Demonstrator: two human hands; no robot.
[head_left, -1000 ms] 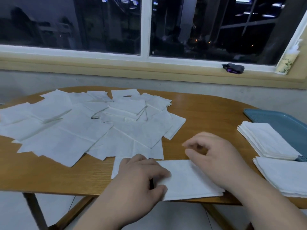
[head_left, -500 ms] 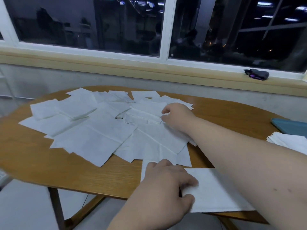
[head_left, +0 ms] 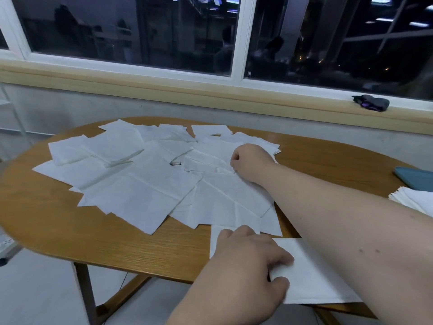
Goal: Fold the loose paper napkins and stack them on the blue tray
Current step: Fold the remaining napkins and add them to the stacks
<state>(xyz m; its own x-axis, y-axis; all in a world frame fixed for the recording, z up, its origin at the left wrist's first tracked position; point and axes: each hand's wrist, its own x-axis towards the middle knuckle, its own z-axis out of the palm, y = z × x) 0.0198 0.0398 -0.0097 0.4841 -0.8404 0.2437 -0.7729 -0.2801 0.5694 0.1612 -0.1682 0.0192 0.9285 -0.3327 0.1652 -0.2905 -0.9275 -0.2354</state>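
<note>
White paper all over honey-brown wood.
Loose napkins (head_left: pixel 145 191) plain white, creased in faint squares; table (head_left: pixel 70 226) warm brown with fine grain; tray (head_left: pixel 414 179) teal-blue; sill bundle (head_left: pixel 372 103) dark grey, flash of purple.

The person is showing two bare hands, the left hand (head_left: pixel 246 266) and the right hand (head_left: pixel 250 163), both broad and with rounded knuckles. The right forearm (head_left: pixel 339 219) is showing bare up to the frame edge and is carrying a few small spots on its nearer part. The left forearm (head_left: pixel 199 308) is also showing bare.
</note>
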